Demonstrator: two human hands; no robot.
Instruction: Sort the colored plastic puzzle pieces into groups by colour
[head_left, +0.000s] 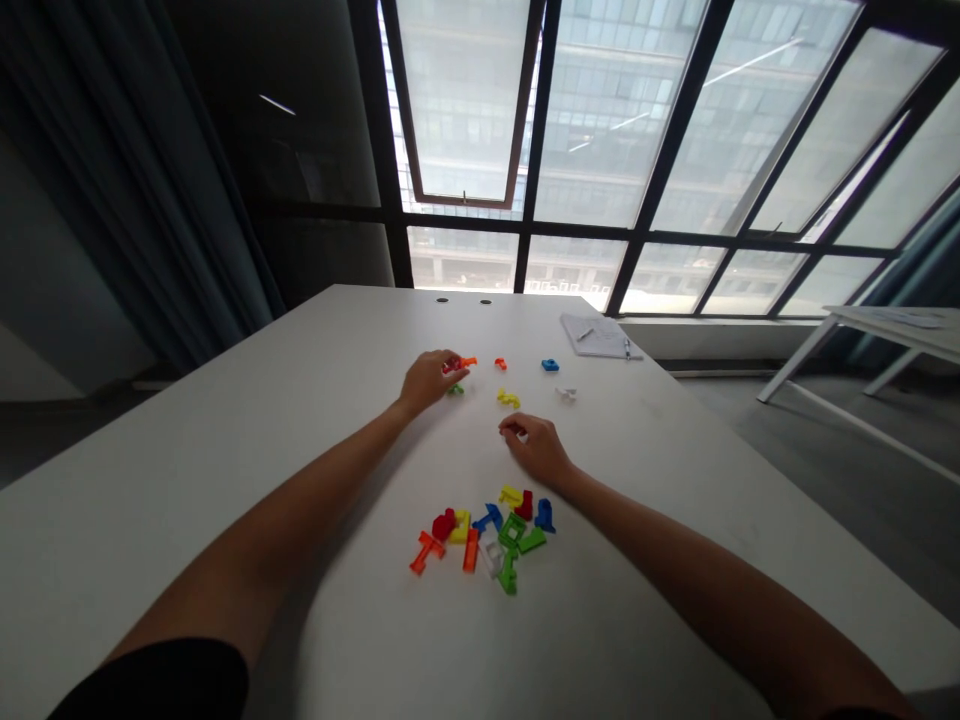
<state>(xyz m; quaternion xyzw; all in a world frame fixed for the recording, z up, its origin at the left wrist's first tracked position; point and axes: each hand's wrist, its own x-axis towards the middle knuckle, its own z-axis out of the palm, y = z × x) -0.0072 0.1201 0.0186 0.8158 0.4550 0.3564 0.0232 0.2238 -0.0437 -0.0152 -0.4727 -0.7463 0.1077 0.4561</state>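
My left hand reaches to the far part of the white table, its fingers closed around a small red plastic piece. An orange piece shows just beyond the fingertips, and a green piece lies under the thumb. My right hand rests lower down with curled fingers; whether anything small is in them is hidden. Just beyond it are a yellow piece and a white piece. Farther back lie another orange piece and a blue piece.
Between my forearms sits a loose pile of coloured plastic pieces, among them a green square frame, an orange bar and a blue piece. A paper pad with pens lies at the table's far right edge. Another table stands right.
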